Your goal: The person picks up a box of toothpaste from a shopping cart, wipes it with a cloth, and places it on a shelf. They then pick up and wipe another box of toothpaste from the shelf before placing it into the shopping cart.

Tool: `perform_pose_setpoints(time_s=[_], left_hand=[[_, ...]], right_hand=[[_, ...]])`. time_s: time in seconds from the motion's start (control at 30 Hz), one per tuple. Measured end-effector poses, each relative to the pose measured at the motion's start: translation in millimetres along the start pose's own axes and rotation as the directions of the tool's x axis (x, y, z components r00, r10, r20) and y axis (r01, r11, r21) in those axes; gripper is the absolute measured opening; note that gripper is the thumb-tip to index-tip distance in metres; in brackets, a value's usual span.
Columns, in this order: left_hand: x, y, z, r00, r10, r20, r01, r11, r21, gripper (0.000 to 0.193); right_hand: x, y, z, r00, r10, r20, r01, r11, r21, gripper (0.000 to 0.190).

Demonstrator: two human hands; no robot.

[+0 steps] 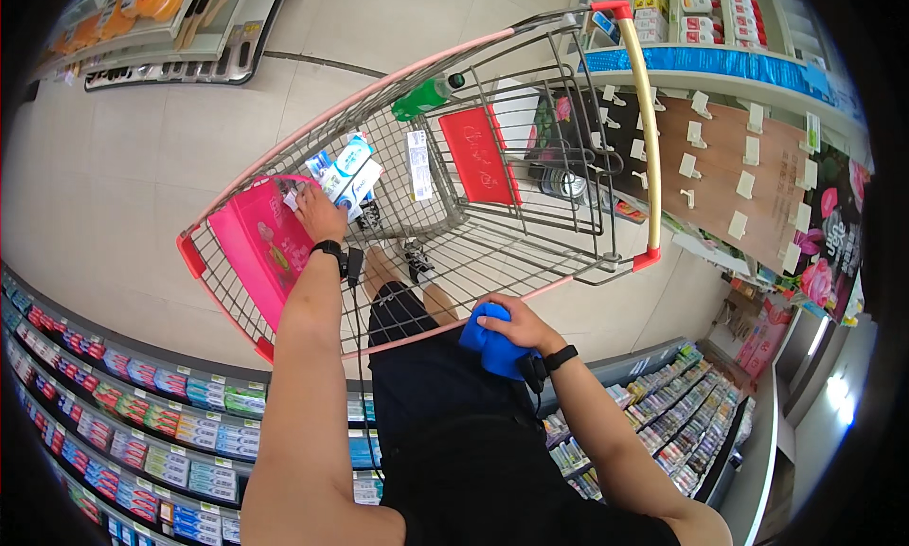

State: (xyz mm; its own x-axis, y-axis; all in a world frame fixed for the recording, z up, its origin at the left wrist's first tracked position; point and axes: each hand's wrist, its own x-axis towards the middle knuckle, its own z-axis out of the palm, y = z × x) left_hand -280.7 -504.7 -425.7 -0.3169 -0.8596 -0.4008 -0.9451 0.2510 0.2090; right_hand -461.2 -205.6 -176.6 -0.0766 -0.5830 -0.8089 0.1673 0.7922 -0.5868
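My left hand (321, 212) reaches into the wire shopping cart (426, 148), beside several toothpaste-like boxes (349, 169); its fingertips are at a small whitish item at the rim of a pink bag (266, 240). Whether the fingers grip it is unclear. My right hand (513, 324) holds a bunched blue cloth (493, 343) at the cart's near side rail. A green plastic bottle with a dark cap (426, 98) lies in the cart near its far side. A long white box (419, 165) rests on the wire mesh, left of the red plastic panel (481, 155).
Shelves of boxed toothpaste (163, 418) stand behind me at the lower left, and a rack of small packages (667, 418) at the lower right. A display with white hooks (717, 162) is beyond the cart handle (645, 120). Another shelf (213, 49) stands at the upper left.
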Motion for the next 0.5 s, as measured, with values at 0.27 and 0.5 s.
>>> perform_pose_setpoints(time_s=[0.27, 0.5], left_hand=[[-2.3, 22.1, -43.5, 0.99, 0.07, 0.126, -0.073, 0.997, 0.02, 0.07], [-38.1, -11.1, -64.9, 0.986, 0.094, -0.137, -0.146, 0.889, -0.435, 0.068]], right_hand=[[-2.7, -1.8, -8.9, 0.999, 0.048, 0.005, -0.047, 0.991, -0.123, 0.031], [4.4, 0.8, -15.3, 0.994, 0.032, 0.103, -0.019, 0.993, -0.119, 0.038]])
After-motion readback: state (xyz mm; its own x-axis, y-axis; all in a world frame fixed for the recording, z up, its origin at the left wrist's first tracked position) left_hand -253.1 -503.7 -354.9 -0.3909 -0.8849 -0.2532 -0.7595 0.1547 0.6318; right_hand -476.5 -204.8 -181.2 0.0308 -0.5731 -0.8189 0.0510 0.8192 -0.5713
